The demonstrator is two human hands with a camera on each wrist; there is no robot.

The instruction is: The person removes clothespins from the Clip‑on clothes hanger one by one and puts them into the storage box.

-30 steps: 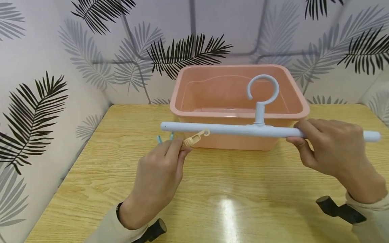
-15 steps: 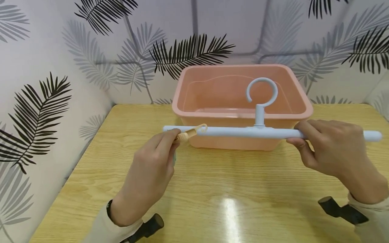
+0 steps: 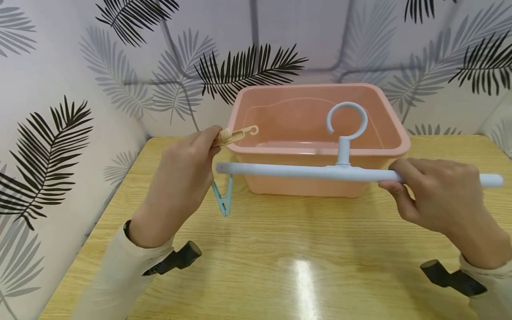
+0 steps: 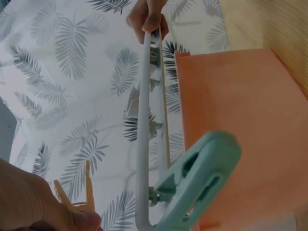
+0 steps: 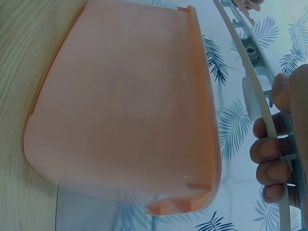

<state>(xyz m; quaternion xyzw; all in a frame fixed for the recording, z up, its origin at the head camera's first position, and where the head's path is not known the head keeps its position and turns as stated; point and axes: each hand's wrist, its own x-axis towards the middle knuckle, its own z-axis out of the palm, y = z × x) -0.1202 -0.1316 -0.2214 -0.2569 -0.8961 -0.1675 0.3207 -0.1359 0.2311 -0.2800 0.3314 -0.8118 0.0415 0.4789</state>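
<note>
In the head view my left hand point(image 3: 176, 189) pinches a cream clothespin point(image 3: 238, 134) whose small hooked end points right, over the tub's left rim. The left wrist view shows the same clothespin point(image 4: 88, 192) with its two prongs pointing up, apart from the hanger. My right hand point(image 3: 440, 191) grips a pale blue clip hanger point(image 3: 288, 170) near its right end, fingers wrapped round the bar point(image 5: 267, 120). The hanger's round hook stands up from the bar. From its left end hangs a mint-green clothespin point(image 3: 225, 202), large in the left wrist view.
A pink plastic tub point(image 3: 316, 151) stands at the back of the wooden table point(image 3: 272, 249), behind the hanger. Leaf-patterned sheeting point(image 3: 280, 35) rises behind and to the left. A black wrist mount point(image 3: 452, 278) sits at each sleeve.
My left hand has moved up and to the left with the cream clothespin, away from the bar. The mint-green clothespin now shows below the bar's left end. The right hand stays nearly still.
</note>
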